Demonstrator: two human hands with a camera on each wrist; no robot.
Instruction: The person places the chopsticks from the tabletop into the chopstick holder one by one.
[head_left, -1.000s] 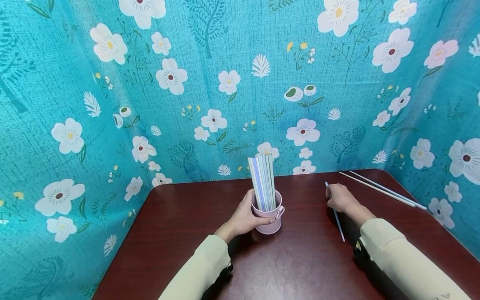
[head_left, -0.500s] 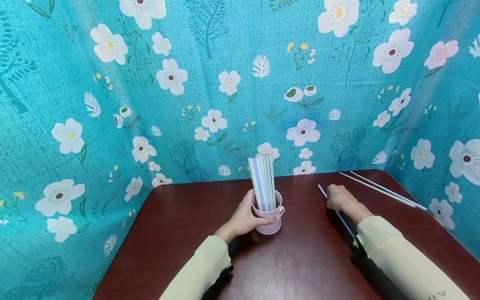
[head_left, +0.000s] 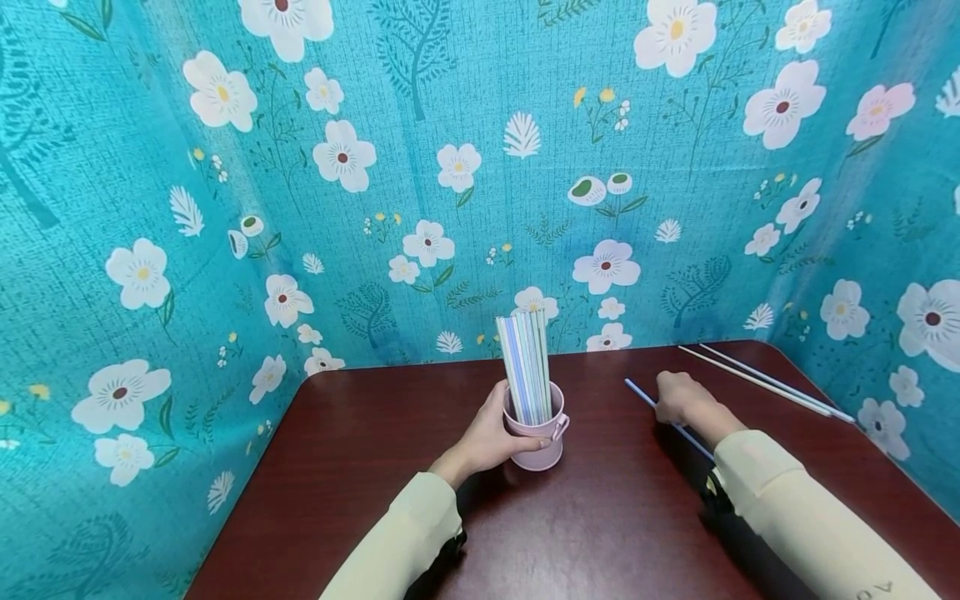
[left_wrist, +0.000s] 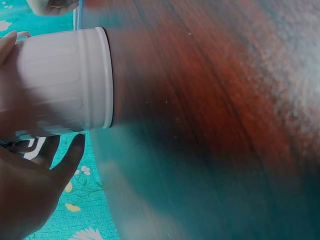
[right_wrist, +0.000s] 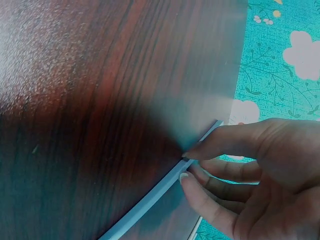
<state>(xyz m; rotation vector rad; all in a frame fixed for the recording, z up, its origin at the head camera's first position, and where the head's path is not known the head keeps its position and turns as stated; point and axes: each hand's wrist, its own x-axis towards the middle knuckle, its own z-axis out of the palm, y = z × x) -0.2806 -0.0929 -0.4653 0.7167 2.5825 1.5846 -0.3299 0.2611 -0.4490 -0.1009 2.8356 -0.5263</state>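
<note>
A small pink metal bucket stands upright on the table, holding a bundle of pale blue, white and greenish straws. Round its left side curls my left hand, the thumb across the front. The left wrist view shows the bucket's ribbed wall and base rim close up. To the right, my right hand pinches a single blue straw near the tabletop. In the right wrist view, thumb and fingertips meet on that straw, which slants across the wood. Part of it is hidden behind the hand.
Two loose straws, one whitish and one bluish, lie at the table's right edge, beyond my right hand. The dark red wooden table is bordered by a teal flowered cloth at the back and sides.
The blue straw in my right hand has turned, its far end swinging left and slightly nearer. My left hand and the bucket have stayed in place.
</note>
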